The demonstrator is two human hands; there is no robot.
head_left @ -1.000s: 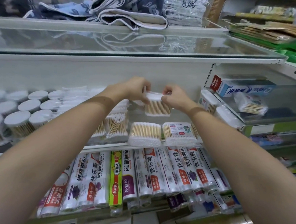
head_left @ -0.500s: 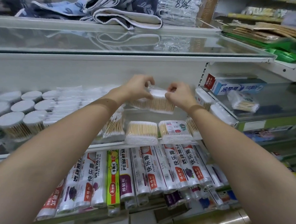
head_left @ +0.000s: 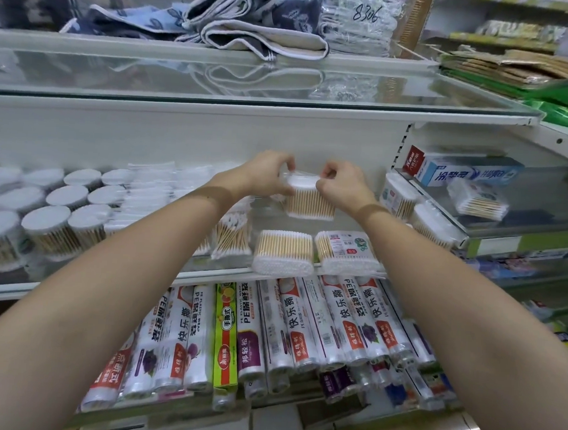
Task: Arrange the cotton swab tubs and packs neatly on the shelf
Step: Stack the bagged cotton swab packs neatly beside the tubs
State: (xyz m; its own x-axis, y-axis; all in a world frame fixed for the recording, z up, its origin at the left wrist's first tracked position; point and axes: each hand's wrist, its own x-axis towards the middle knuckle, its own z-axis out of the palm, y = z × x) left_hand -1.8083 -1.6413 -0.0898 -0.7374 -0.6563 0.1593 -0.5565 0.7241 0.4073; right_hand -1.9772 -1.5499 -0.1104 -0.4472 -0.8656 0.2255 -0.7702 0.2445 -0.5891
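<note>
Head view: left hand and right hand both pinch 1 swab pack by its top edge, grip fingers curled on the wrap, pack held above the shelf. 2 packs lie at 6 o'clock below it, round tubs at 9 o'clock

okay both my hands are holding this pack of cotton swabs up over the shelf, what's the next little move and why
Probably lower the pack straight down behind the two packs at the shelf's front edge. Your left hand and right hand pinch its top, it hangs upright above them, and a gap shows there.
</note>
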